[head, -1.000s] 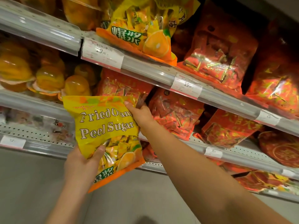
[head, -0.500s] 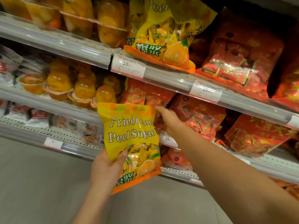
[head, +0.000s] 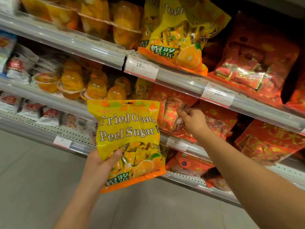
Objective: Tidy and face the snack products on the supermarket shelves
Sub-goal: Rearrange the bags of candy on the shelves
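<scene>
Head view, read from the left edge: white and red packets [head: 18, 66] are blurred on the middle shelf, and clear fruit jelly cups [head: 72, 83] are lined up beside them behind the shelf rail [head: 49, 98]. Lower centre, a yellow bag [head: 128, 138] marked "Fried Orange Peel Sugar" is held upright in front of the shelves, printed face toward the camera. It is gripped at its lower left corner by the left hand [head: 100, 164], thumb pressed across the front; it is judged to be kept clear of the shelf so that its slot can be prepared. A matching yellow bag [head: 178, 40] lies tilted on the upper shelf, above a price label [head: 141, 67]. Right of centre, the right hand [head: 193, 121] is reached into the middle shelf, fingers curled on a red bag [head: 173, 116], apparently to pull or straighten it. More red bags [head: 257, 63] fill the right side, some slumped, so facing appears unfinished.
</scene>
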Motion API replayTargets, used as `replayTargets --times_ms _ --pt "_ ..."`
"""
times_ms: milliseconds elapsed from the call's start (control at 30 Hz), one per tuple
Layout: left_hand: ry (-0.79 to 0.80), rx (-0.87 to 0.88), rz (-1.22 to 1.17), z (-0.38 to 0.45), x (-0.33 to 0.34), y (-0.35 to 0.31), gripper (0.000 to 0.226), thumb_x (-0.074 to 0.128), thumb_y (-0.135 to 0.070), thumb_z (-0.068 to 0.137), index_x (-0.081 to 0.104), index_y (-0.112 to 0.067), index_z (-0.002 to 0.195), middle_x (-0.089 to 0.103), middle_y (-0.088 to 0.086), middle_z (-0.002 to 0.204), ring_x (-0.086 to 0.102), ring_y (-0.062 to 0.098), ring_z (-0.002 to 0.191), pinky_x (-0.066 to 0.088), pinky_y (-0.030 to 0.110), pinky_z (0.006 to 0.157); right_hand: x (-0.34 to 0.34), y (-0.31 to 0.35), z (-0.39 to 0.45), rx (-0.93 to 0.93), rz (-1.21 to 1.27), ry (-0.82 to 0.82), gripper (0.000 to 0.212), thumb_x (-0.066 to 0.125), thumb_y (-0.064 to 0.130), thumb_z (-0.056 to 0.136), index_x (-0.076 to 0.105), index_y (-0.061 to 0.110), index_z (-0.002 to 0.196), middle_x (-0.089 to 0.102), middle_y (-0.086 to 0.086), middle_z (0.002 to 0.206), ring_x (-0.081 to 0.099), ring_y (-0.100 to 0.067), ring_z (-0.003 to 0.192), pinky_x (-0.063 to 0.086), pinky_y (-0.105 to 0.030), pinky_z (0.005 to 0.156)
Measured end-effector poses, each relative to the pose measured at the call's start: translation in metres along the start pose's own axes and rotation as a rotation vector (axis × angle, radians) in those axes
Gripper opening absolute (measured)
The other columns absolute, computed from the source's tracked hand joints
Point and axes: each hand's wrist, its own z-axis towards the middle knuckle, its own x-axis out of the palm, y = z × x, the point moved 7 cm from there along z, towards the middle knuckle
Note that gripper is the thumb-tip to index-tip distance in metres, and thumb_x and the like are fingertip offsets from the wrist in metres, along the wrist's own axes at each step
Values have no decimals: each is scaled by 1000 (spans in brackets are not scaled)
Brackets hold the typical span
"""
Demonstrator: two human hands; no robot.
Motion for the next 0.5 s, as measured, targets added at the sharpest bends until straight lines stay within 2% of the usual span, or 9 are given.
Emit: replayTargets --times_ms 133,200,267,300,367,400,500 --pt "54 0 -61 2 5 1 30 69 -22 95 72 -38 120 76 -10 115 72 16 109 54 51 98 -40 -14 -31 -153 -140 -27 55 59 45 100 61 13 55 62 -5 51 60 -23 49 49 -39 54" --pt "47 -17 -93 4 1 9 32 71 -23 94 71 -33 123 76 -7 116 72 18 109 53 53 100 -60 -26 -45 -188 -172 -9 56 56 51 100 63 15 57 65 -3 55 64 -22 55 53 -44 60" --pt "23 -46 -134 8 -3 22 31 70 -19 93 72 -28 123 77 -3 114 74 21 107 52 56 101 -77 -37 -62 -183 -207 15 51 57 46 99 63 17 59 67 2 56 66 -13 55 55 -42 62" --pt "6 -61 -151 10 -5 27 28 69 -16 94 73 -26 120 78 -2 112 74 22 105 52 57 101 -83 -39 -74 -194 -235 32 48 58 42 98 61 18 57 65 5 55 63 -8 52 53 -37 60" --pt "-26 -76 -140 15 -6 33 26 69 -14 94 76 -27 114 79 -3 108 75 21 101 53 56 99 -92 -45 -103 -207 -237 61 47 61 34 97 55 22 52 61 10 51 59 -4 49 41 -17 54" --pt "-33 -76 -126 16 -4 33 25 72 -14 92 77 -29 111 79 -3 106 75 20 100 54 55 99 -93 -54 -117 -205 -223 73 49 62 34 98 54 23 51 60 9 50 57 -4 47 37 -13 51" --pt "1 -38 -49 16 2 25 25 77 -14 87 79 -33 103 79 -9 104 74 12 99 55 51 98 -92 -85 -148 -135 -136 55 51 55 59 91 63 20 58 62 5 53 57 -6 50 38 -18 51"
